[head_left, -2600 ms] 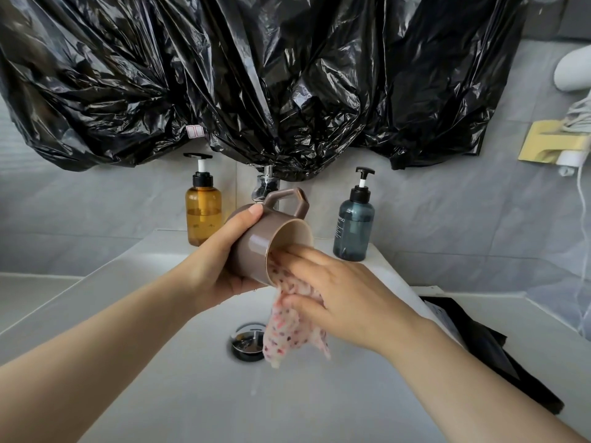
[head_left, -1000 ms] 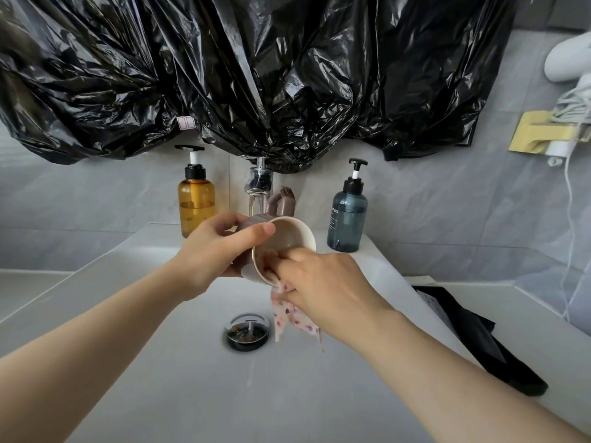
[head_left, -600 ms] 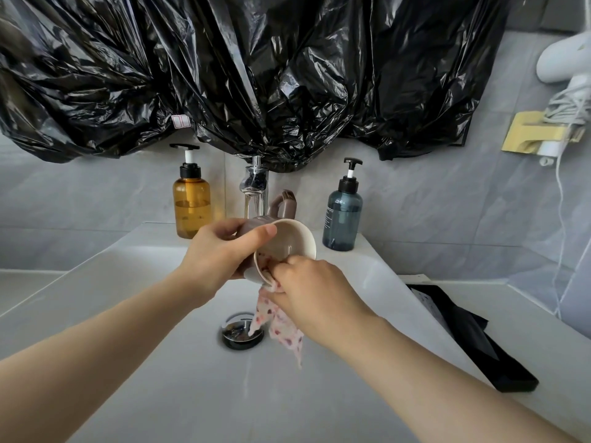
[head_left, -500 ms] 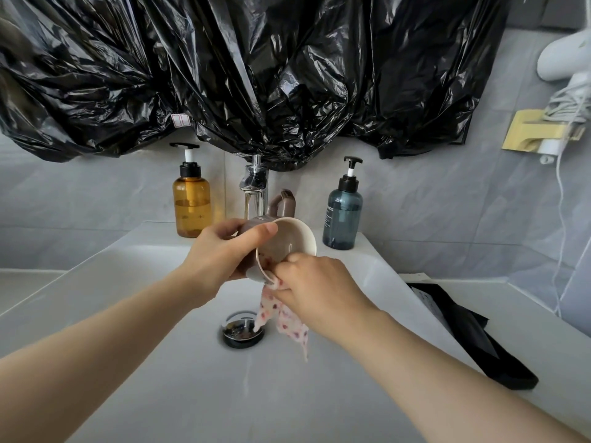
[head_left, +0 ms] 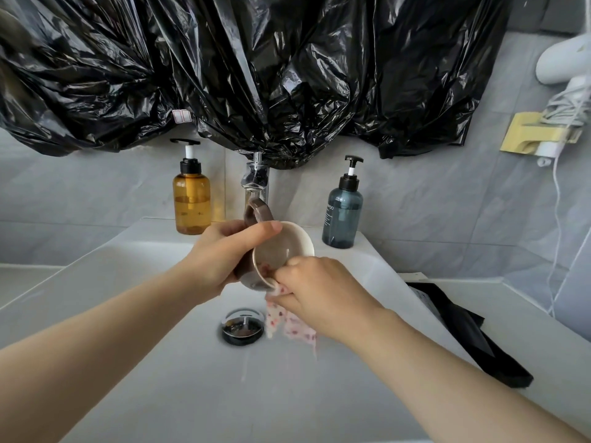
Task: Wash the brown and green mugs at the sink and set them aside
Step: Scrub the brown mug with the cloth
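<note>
Step in hand: scrubbing the inside of the brown mug [head_left: 284,244] over the sink [head_left: 287,394]. I am reading this as mid-wash of the first mug, with rinsing, setting aside and all of the green mug not yet done. The green mug is not showing anywhere in view.

Left hand [head_left: 220,254] is wrapping the mug's body from the left, thumb lying across the top near the rim, fingers curling underneath. It is holding the mug tipped on its side, mouth facing the camera, handle pointing up toward the tap [head_left: 256,182]. The mug is hanging above the basin, not touching it.

Right hand [head_left: 319,289] is pinching the cloth [head_left: 292,326] in curled fingers at the mug's lower rim. Part of the cloth is lying inside the mug and the rest is hanging down beside the drain [head_left: 243,326]. The knuckles are hiding the fingertips, so I cannot tell how deep they are reaching.

Whether the tap is running is not clear.

Next move, as a judgement: working the cloth round the inner wall and rim, then turning the mug under the tap to rinse. That is calling for a firm left grip, the wet surface likely being slippery, and a free right hand for the tap.
</note>
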The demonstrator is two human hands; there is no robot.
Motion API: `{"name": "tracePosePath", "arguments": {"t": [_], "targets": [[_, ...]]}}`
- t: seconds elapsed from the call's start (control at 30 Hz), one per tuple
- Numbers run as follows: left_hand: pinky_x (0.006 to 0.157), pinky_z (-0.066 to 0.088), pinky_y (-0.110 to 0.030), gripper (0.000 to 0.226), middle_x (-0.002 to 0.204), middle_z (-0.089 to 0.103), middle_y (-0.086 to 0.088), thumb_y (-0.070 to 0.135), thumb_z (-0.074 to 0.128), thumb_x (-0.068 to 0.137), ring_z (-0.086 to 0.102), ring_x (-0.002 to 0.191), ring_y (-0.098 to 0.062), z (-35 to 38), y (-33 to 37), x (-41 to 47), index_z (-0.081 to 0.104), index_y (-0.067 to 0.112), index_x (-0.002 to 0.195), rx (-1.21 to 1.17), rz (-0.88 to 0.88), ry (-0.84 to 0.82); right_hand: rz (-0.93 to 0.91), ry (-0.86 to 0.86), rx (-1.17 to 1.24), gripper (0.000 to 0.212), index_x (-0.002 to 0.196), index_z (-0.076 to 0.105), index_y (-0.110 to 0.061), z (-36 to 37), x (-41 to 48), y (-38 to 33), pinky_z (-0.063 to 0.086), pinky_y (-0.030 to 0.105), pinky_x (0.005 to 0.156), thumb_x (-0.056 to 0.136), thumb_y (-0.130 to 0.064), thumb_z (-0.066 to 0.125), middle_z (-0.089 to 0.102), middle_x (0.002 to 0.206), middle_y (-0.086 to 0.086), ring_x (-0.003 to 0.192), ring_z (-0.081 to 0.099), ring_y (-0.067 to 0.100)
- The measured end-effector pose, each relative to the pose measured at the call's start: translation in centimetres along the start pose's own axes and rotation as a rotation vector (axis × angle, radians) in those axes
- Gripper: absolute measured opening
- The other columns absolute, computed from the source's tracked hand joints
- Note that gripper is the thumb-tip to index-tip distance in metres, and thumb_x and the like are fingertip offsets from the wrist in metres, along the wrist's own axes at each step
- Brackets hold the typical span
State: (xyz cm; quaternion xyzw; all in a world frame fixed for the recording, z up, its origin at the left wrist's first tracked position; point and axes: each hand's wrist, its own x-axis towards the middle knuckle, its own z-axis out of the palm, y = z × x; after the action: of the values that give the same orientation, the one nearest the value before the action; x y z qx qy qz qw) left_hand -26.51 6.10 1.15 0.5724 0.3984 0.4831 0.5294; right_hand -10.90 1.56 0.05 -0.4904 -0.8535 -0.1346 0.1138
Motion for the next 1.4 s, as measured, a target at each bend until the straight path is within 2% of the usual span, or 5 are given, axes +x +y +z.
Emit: {"name": "tracePosePath", "arguments": {"t": [0.23,0.43,0.7,1.07,1.4], "targets": [[0.041,0.043,-0.015,0.022,0.054,0.06,0.007,0.023,0.073,0.083,0.057,0.044,-0.005,-0.5,0.8,-0.3,0.058,0.009,0.094,-0.015,-0.046,-0.088,-0.027,-0.052,-0.021,0.022,0.09,0.057,-0.019,-0.6,-0.2,0.5,0.03,0.032,0.063,0.098,-0.038,0.049,0.055,0.093,0.0,0.086,0.059,0.027],[0.048,0.051,-0.022,0.052,0.065,0.063,0.001,0.023,0.087,0.056,0.059,0.057,-0.012,-0.8,1.2,-0.5,0.061,0.01,0.099,0.045,-0.087,-0.107,-0.081,-0.057,-0.137,0.018,0.098,0.062,-0.02,-0.8,-0.8,0.8,0.026,0.032,0.06,0.098,-0.032,0.049,0.059,0.099,0.0,0.084,0.06,0.027],[0.046,0.049,-0.022,0.051,0.079,0.061,-0.007,0.02,0.08,0.076,0.061,0.05,-0.008,-0.1,0.2,0.1,0.058,-0.006,0.114,-0.032,0.039,0.109,0.109,-0.024,0.175,0.023,0.091,0.059,-0.014,0.1,0.3,-0.9,0.033,0.031,0.066,0.096,-0.036,0.055,0.06,0.099,0.009,0.091,0.059,0.031],[0.062,0.059,-0.027,0.066,0.084,0.062,-0.014,0.035,0.087,0.064,0.06,0.076,-0.023,-1.7,0.8,0.0,0.065,-0.008,0.11,0.188,-0.126,-0.144,-0.062,-0.118,-0.146,0.015,0.092,0.059,-0.02,-1.1,-0.7,0.5,0.018,0.032,0.051,0.097,-0.032,0.051,0.057,0.095,0.0,0.075,0.048,0.026],[0.056,0.053,-0.023,0.045,0.08,0.05,-0.012,0.031,0.077,0.08,0.052,0.067,-0.02,-0.3,-0.9,0.8,0.068,-0.005,0.105,-0.006,-0.035,0.004,0.143,-0.005,0.303,0.032,0.07,0.043,-0.023,0.5,-0.1,0.0,0.028,0.023,0.05,0.094,-0.035,0.06,0.036,0.059,-0.009,0.068,0.044,0.023]]}}
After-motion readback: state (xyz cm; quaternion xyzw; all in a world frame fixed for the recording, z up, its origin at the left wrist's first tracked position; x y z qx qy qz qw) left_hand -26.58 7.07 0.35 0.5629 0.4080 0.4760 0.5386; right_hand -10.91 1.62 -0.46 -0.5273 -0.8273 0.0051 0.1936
